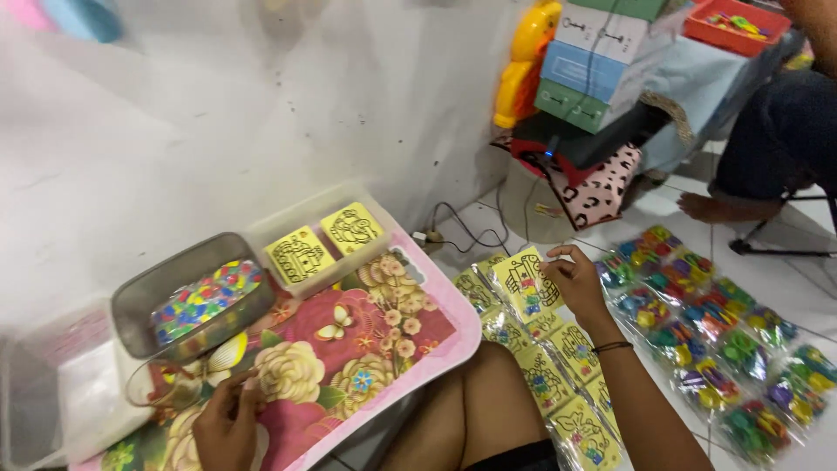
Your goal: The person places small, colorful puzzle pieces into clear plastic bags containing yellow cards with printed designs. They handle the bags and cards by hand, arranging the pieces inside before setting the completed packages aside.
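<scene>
holding a flat yellow card [527, 281] with a black line drawing, the right hand [575, 281] pinches its right edge between thumb and fingers [558, 253], above the rows of bagged yellow cards [558, 384] on the floor; the card's face tilts toward the camera. the left hand [228, 423] rests on the glossy floral surface [384, 340], fingers curled loosely, grasping nothing, just below the metal tin [187, 301] of coloured beads. two more cards sit in a clear plastic tray [318, 240] upslope.
</scene>
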